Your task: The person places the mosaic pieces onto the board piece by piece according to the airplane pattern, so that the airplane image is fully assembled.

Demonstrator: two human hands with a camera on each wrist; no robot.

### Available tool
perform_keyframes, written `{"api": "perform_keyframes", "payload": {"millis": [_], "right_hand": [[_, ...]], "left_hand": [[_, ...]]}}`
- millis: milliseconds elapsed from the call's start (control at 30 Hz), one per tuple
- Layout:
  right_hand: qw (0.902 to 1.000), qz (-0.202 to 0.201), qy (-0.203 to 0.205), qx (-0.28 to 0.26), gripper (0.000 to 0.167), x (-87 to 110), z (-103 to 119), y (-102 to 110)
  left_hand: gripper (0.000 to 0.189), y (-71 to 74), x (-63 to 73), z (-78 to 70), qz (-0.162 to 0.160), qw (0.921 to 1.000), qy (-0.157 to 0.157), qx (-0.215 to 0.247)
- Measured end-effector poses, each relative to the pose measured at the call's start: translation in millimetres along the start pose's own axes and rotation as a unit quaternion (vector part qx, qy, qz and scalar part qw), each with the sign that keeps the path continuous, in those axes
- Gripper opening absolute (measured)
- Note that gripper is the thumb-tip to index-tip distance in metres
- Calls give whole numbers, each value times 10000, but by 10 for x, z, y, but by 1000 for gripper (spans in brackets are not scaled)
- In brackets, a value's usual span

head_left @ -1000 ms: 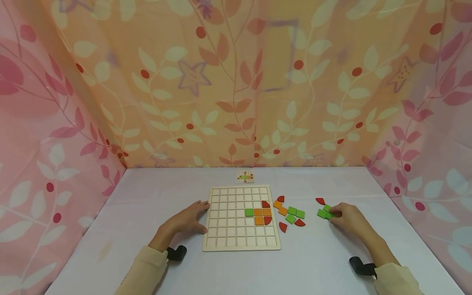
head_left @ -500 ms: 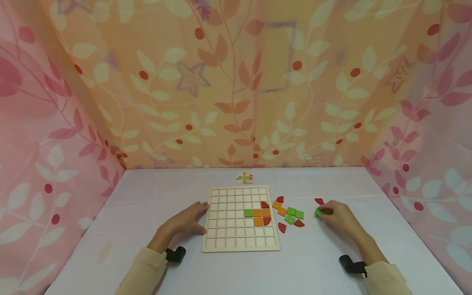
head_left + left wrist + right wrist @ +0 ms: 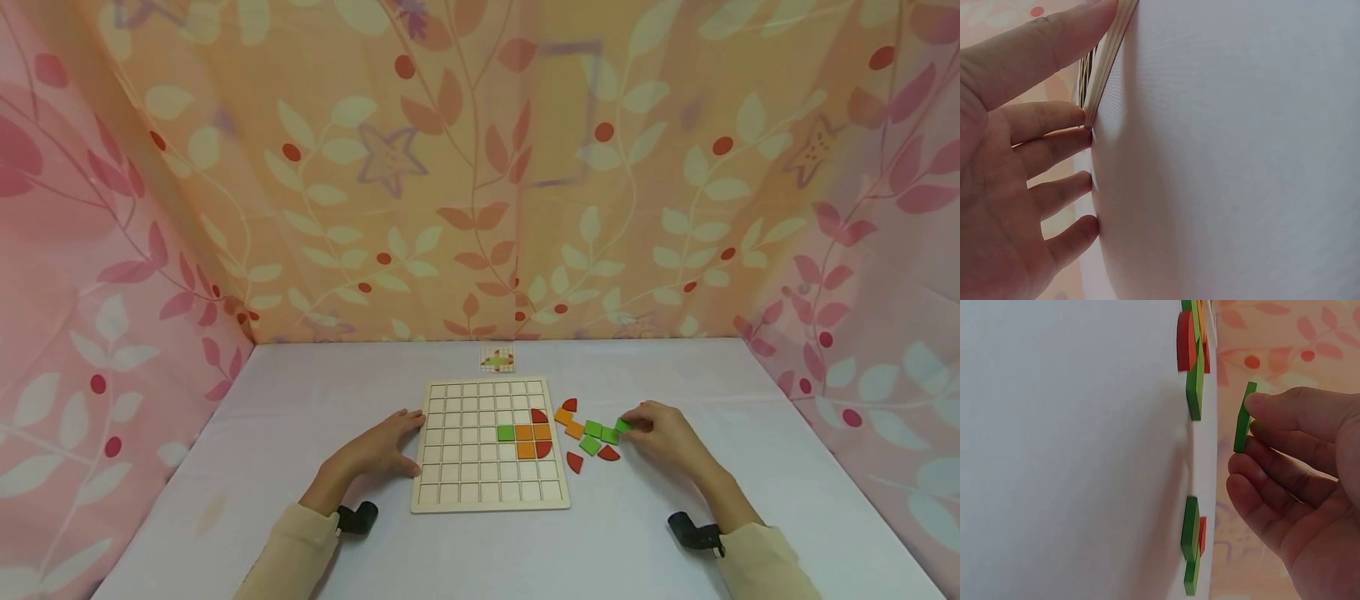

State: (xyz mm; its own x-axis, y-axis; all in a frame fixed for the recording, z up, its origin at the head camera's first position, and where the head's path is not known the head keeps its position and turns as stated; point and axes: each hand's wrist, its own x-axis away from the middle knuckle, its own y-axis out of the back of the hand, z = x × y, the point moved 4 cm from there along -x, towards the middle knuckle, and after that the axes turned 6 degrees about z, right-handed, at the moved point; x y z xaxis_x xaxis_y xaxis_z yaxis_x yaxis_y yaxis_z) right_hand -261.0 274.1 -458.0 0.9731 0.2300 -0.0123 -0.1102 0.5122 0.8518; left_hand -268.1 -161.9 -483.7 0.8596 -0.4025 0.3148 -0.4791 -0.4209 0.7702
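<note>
My right hand (image 3: 663, 433) pinches a green square tile (image 3: 1245, 419) between thumb and fingers, held off the table in the right wrist view. Just left of it in the head view lie loose green squares (image 3: 590, 446), orange squares (image 3: 573, 430) and red quarter-round tiles (image 3: 574, 462). A wooden grid board (image 3: 457, 467) bears one green, several orange and two red tiles on its right side. My left hand (image 3: 382, 446) touches the board's left edge, thumb and fingers extended; in the left wrist view the fingertips (image 3: 1079, 115) meet the board's side.
A small pattern card (image 3: 497, 359) lies beyond the board's far edge. Two more green tiles (image 3: 1190, 529) and a red piece (image 3: 1202, 536) lie on the white table, mostly hidden behind my right hand in the head view. Patterned cloth (image 3: 480, 208) walls the back and sides.
My right hand has picked up a green tile from the far-right group and moved left with it to the loose tiles beside the board. The left hand stays at the board's edge.
</note>
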Motion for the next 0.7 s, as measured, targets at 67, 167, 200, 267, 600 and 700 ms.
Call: {"api": "perform_keyframes", "payload": {"millis": [67, 167, 200, 267, 600, 700], "right_hand": [[10000, 27, -18, -48, 22, -17, 36, -20], [9999, 66, -26, -155, 22, -45, 94, -49], [9998, 85, -18, -182, 22, -55, 115, -61], [9997, 115, -43, -234, 23, -73, 155, -88], [9989, 275, 63, -366, 22, -146, 326, -243], [9987, 311, 139, -389, 21, -174, 393, -295]], "left_hand": [[87, 2, 2, -5, 2, 10000, 3, 12], [87, 3, 6, -13, 10, 10000, 7, 22], [87, 3, 7, -13, 8, 10000, 14, 19], [87, 6, 12, -16, 3, 10000, 23, 25], [87, 3, 18, -14, 1, 9999, 1, 150], [87, 9, 26, -24, 1, 9999, 23, 166]]}}
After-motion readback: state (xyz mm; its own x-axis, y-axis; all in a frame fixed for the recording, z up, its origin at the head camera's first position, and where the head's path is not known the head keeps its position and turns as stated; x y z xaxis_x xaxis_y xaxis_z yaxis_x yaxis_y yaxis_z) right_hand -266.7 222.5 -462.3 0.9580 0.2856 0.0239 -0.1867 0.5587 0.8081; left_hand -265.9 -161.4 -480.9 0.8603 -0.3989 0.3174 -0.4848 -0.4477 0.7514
